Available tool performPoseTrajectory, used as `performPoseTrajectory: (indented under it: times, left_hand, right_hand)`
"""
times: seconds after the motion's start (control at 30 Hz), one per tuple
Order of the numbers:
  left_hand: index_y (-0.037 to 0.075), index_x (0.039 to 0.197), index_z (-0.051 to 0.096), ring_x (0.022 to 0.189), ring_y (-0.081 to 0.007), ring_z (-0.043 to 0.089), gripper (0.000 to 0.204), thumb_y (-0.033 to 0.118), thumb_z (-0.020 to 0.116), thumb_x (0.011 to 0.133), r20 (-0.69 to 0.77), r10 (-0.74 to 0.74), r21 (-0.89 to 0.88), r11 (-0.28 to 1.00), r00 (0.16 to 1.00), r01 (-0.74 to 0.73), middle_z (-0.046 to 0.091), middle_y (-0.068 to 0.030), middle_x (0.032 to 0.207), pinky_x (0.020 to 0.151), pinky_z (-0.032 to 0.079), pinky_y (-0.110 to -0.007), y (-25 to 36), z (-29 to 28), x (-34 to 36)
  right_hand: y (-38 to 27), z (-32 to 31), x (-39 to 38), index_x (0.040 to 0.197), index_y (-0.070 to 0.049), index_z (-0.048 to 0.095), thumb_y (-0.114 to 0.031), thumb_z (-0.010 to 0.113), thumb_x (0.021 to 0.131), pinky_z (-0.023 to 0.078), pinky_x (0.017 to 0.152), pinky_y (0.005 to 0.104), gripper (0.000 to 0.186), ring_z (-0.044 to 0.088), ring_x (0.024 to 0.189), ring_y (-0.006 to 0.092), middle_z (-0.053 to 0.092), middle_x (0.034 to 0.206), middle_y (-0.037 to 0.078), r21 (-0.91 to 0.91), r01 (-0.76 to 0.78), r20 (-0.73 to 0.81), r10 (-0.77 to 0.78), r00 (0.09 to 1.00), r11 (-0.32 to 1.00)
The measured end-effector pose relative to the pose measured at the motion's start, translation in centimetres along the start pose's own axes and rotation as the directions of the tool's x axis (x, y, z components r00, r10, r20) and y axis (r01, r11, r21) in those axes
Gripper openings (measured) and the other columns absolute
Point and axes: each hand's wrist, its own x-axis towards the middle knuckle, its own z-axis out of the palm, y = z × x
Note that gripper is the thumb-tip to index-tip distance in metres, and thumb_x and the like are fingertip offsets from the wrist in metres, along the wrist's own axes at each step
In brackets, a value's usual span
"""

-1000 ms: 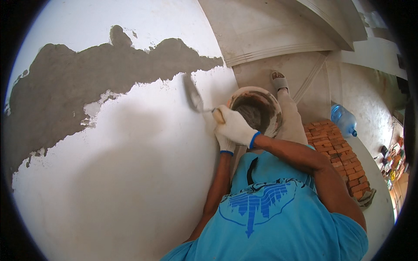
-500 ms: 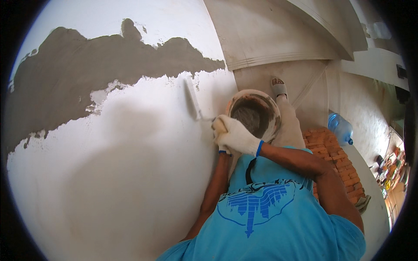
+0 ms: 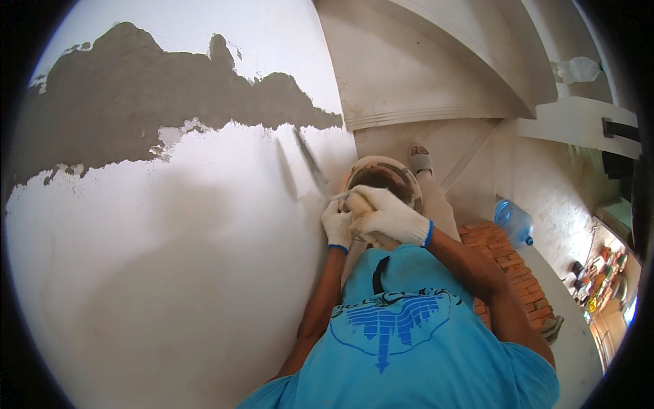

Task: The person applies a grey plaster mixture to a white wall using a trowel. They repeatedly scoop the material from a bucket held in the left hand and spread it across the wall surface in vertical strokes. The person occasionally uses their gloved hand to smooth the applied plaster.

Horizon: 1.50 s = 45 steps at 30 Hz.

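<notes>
Right hand (image 3: 390, 219) closed round trowel (image 3: 310, 163) handle; blade angled up-left against white wall (image 3: 170, 273). Left hand (image 3: 336, 225) just beside, grip unclear. Bucket (image 3: 381, 180) just beyond.

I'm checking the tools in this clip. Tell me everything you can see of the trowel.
The trowel has a thin, flat blade, grey and metallic-looking, seen nearly edge-on. It slants up and to the left, close against the white wall just below the grey plaster patch, and throws a dark shadow on the wall beside it. Its pale handle is mostly hidden in the right hand, gloved in white. The gloved left hand sits beside it.
</notes>
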Motion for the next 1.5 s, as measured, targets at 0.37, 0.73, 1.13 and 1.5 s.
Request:
performPoseTrajectory:
  times: [0.37, 0.73, 1.13, 1.5]
  left_hand:
    - [-0.005, 0.098, 0.072, 0.076, -0.0101, 0.059, 0.019, 0.012, 0.076, 0.091, 0.072, 0.091, 0.191, 0.976, 0.993, -0.104, 0.068, -0.0023, 0.086, 0.07, 0.05, -0.029, 5.5, 4.9, 0.4]
    - [-0.007, 0.086, 0.071, 0.068, -0.0227, 0.062, 0.031, 0.023, 0.079, 0.082, 0.21, 0.175, 0.429, 0.868, 0.962, -0.251, 0.067, -0.0159, 0.072, 0.07, 0.05, -0.039, 7.5, 8.3, 4.5]
    - [-0.005, 0.087, 0.072, 0.07, -0.0236, 0.065, 0.027, 0.021, 0.078, 0.078, 0.428, 0.283, 0.56, 0.662, 0.858, -0.498, 0.071, -0.0167, 0.076, 0.069, 0.052, -0.039, 16.6, 11.5, 3.1]
    - [-0.005, 0.089, 0.072, 0.071, -0.0188, 0.063, 0.028, 0.021, 0.076, 0.079, 0.513, 0.38, 0.453, 0.642, 0.77, -0.619, 0.069, -0.0126, 0.076, 0.07, 0.052, -0.037, 22.9, 12.3, 1.3]
  right_hand:
    - [11.5, -15.7, -10.0, 0.123, 0.004, 0.06, -0.012, 0.076, 0.081, 0.056, 0.067, 0.0407, 0.048, 0.071, 0.073, 0.026, 0.07, 0.088, 0.019, -0.427, -0.335, -0.785, -0.159, 0.599, 0.84]
    - [25.6, -13.9, -20.0, 0.118, 0.0, 0.056, -0.004, 0.068, 0.09, 0.054, 0.05, 0.041, 0.031, 0.063, 0.061, 0.0234, 0.062, 0.083, 0.012, 0.576, -0.025, -0.736, 0.531, 0.419, 0.817]
    - [22.0, -10.6, -22.0, 0.145, -0.007, 0.048, -0.003, 0.061, 0.094, 0.056, 0.057, 0.0348, 0.053, 0.063, 0.072, 0.0209, 0.062, 0.101, 0.012, 0.559, 0.434, -0.803, 0.329, 0.498, 0.706]
    - [2.2, -8.9, -22.8, 0.16, -0.009, 0.041, 0.001, 0.062, 0.08, 0.058, 0.081, 0.038, 0.083, 0.069, 0.093, 0.0238, 0.066, 0.103, 0.013, -0.419, -0.045, -0.579, -0.229, 0.783, 0.907]
